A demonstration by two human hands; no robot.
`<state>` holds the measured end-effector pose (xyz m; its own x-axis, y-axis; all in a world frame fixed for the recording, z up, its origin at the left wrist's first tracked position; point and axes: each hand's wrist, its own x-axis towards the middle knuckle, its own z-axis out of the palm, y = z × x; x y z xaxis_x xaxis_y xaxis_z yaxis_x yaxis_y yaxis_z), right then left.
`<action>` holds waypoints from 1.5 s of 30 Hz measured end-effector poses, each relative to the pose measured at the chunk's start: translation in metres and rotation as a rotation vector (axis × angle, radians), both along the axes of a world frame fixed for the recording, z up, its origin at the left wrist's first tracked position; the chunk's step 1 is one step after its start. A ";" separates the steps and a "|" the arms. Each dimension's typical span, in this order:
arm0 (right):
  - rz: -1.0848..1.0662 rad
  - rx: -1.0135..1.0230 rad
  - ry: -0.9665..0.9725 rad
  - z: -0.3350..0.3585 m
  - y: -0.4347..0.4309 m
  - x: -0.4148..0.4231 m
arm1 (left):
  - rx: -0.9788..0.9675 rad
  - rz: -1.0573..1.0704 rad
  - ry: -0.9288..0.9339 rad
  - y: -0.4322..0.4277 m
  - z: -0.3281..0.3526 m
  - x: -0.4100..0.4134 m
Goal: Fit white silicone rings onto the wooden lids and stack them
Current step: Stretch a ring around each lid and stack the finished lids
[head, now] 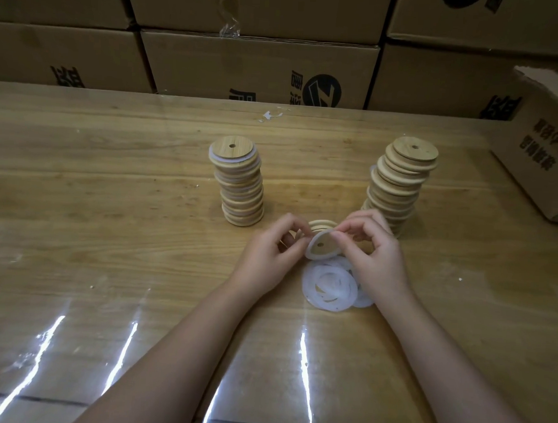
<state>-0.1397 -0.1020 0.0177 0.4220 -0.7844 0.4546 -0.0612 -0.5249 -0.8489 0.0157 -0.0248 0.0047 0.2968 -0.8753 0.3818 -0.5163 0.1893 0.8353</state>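
Between my hands a wooden lid (321, 247) with a small centre hole stands tilted, a white silicone ring (311, 248) around its edge. My left hand (274, 250) pinches its left rim and my right hand (371, 248) pinches the top right. Just behind it lie two or three more lids (322, 226). Below it a loose pile of white rings (330, 286) lies on the table. A stack of lids with white rings (239, 180) stands to the left. A taller leaning stack of lids (399, 182) stands to the right, behind my right hand.
The wooden table (110, 202) is covered with clear glossy film. Cardboard boxes (259, 68) form a wall along its far edge. Another box (546, 144) sits on the table at the right. Small white scraps (271, 115) lie near the back.
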 end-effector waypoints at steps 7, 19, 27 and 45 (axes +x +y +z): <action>-0.020 -0.038 0.035 -0.004 0.002 0.001 | -0.069 0.005 -0.108 0.003 0.001 -0.003; -0.020 -0.045 0.019 -0.005 -0.002 0.001 | -0.070 0.090 -0.099 0.004 0.003 -0.004; -0.024 -0.069 0.026 -0.006 -0.002 0.001 | -0.058 0.099 -0.056 0.004 0.006 -0.004; -0.011 -0.061 0.049 -0.007 -0.005 0.002 | -0.038 0.120 -0.069 0.002 0.005 0.000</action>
